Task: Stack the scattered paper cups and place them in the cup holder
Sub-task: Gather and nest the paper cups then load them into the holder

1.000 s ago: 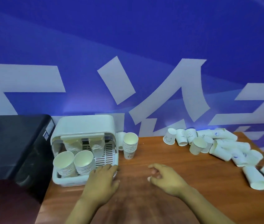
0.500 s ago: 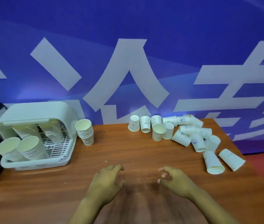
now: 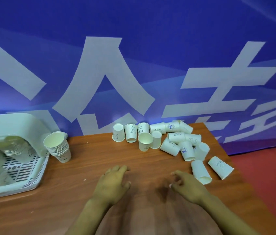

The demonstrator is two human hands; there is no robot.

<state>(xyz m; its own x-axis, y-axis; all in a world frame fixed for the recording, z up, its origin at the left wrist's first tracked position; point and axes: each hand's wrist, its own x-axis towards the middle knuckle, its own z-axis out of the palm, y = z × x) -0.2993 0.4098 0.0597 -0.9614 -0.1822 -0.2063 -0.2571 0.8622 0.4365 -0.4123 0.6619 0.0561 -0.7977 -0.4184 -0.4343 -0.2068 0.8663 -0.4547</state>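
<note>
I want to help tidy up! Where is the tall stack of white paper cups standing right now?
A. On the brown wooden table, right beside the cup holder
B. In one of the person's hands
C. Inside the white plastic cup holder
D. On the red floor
A: the tall stack of white paper cups stands upright on the brown wooden table, just outside the white plastic cup holder; both hands are empty.

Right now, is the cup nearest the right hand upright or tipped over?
Tipped over: the cup lies on its side on the table, mouth toward the camera, beside the right hand.
</note>
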